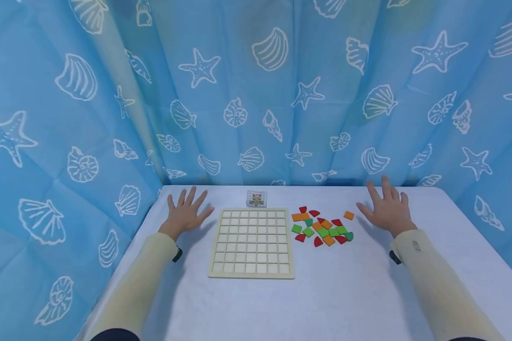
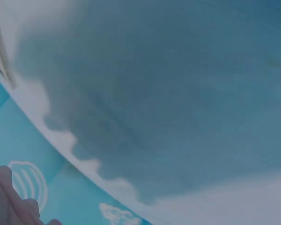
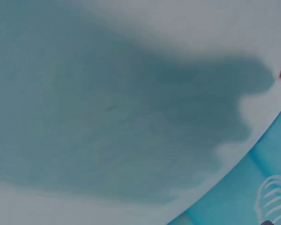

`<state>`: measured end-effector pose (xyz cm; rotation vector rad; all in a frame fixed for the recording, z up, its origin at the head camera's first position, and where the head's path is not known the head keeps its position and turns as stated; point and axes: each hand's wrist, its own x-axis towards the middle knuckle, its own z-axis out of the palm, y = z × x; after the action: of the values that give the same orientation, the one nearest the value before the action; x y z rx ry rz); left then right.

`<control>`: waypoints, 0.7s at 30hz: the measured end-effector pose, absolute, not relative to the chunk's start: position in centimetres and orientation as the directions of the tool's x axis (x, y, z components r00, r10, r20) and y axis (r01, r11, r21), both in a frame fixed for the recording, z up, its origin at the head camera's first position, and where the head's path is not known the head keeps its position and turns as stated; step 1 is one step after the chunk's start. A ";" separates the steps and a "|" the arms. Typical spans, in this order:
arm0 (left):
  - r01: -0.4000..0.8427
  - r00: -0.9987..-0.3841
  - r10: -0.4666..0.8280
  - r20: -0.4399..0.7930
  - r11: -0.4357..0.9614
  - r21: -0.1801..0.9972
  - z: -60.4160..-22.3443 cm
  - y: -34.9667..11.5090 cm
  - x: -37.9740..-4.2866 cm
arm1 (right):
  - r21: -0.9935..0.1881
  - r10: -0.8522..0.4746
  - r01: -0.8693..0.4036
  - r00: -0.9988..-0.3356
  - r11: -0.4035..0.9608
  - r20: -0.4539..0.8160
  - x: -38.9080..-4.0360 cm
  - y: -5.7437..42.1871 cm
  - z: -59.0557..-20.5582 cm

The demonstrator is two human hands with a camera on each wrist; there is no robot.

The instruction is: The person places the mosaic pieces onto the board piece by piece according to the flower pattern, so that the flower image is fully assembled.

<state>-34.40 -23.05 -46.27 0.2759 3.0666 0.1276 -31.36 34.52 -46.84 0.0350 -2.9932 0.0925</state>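
My left hand (image 1: pixel 182 215) hovers with spread fingers beside the upper left of a pale square grid board (image 1: pixel 213 246), holding nothing. On the other side, my right hand (image 1: pixel 388 210) is also spread over the table, to the right of a loose scatter of small pieces. Among these are orange squares (image 1: pixel 328 240), green squares (image 1: pixel 296 228), red quarter-round pieces (image 1: pixel 318 241) and darker green quarter-rounds (image 1: pixel 349 236). One orange square (image 1: pixel 349 215) lies apart, closest to the right hand. The board's cells hold no coloured pieces.
A small pattern card (image 1: pixel 256 199) in a clear sleeve lies behind the board. The white-covered table (image 1: pixel 324 293) ends at a blue shell-printed curtain (image 1: pixel 247 94), which also hangs along the left and right. Hand shadows darken the tabletop in both wrist views.
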 end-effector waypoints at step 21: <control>0.261 -0.912 0.343 -0.225 0.908 0.326 -46.4 -19.2 -31.6 | -0.044 -0.114 -0.119 -0.988 0.992 0.102 -32.9 28.3 -46.5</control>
<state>-31.64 -19.16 -46.39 0.4514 2.7934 0.4222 -32.85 28.27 -46.46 0.1784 -3.0357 0.0758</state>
